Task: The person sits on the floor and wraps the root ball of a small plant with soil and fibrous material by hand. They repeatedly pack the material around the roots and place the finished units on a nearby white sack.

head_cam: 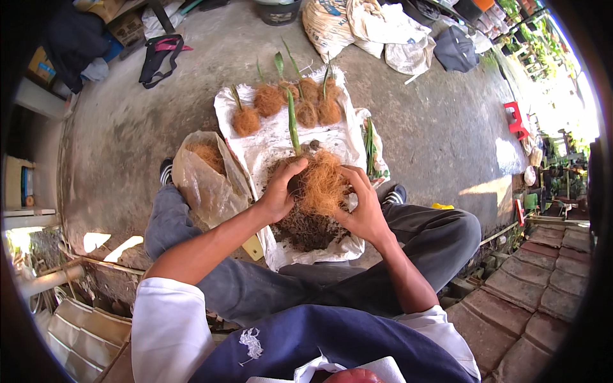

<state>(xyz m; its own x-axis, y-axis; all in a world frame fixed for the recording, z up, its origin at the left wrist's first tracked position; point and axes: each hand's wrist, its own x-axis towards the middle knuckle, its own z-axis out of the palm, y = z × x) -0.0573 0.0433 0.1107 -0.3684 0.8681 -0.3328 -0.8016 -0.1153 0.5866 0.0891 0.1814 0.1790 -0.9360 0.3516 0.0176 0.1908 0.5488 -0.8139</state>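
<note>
My left hand (281, 190) holds the dark soil ball at the base of an upright green leaf cutting (293, 125). Against the ball's right side, my right hand (360, 201) grips a clump of orange-brown coconut fibre (324, 184). Both hands are over a white woven sack (268, 143) spread on the floor, with a heap of dark soil (309, 230) beneath them. Several fibre-wrapped root balls (246, 120) with green leaves stand along the sack's far part. The underside of the soil ball is hidden.
A translucent plastic bag (191, 179) of coconut fibre stands left of the sack. At the right edge, another bag (378, 158) holds green leaves. Stuffed sacks (330, 28) and a black basin (278, 12) are farther back. A black bag with straps (160, 60) lies on the concrete floor.
</note>
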